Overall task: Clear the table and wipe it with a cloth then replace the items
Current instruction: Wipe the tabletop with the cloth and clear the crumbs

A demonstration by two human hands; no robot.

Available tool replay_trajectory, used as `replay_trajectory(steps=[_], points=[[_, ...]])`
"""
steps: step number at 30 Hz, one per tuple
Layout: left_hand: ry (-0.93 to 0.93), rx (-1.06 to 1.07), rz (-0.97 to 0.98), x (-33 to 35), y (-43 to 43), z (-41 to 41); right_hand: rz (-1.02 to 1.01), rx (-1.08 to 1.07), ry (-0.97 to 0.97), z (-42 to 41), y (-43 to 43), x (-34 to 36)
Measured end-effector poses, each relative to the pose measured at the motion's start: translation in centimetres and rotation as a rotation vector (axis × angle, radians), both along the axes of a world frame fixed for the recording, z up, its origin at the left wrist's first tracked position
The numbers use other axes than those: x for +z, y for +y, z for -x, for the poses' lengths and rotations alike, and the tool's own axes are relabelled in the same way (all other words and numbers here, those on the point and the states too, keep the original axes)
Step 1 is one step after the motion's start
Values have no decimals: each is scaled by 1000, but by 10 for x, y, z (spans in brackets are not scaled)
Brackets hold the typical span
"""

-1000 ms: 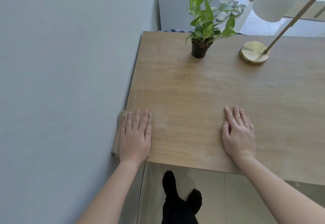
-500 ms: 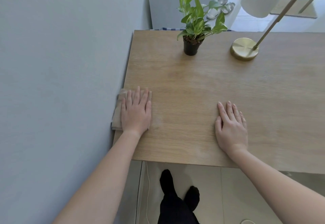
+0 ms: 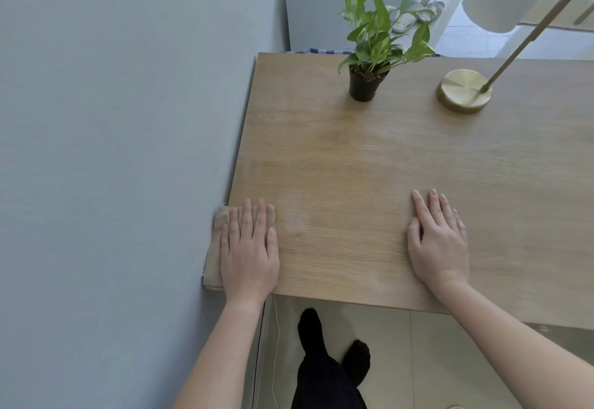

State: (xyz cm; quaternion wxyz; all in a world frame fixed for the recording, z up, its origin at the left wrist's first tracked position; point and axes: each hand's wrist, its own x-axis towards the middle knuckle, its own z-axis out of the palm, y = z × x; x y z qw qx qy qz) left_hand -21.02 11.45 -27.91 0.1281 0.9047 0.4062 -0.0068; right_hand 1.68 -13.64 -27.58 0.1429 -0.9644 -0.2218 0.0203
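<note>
While our flat left hand (image 3: 248, 249) presses the beige cloth (image 3: 214, 248) at the table's (image 3: 353, 167) near-left corner, our right hand (image 3: 438, 240) rests flat, empty; potted plant (image 3: 373, 45) and lamp (image 3: 464, 90) remain uncleared.

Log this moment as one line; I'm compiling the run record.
left hand: flat on cloth, table corner | right hand: flat, empty | plant, lamp: on table
</note>
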Motion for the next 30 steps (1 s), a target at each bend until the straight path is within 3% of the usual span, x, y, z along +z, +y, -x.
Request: replay_trajectory(steps=[7, 30], points=[[-39, -39, 25, 3, 66, -50, 4, 6, -30, 1, 3, -2], [-6, -73, -19, 4, 146, -173, 81, 23, -54, 1, 4, -5]])
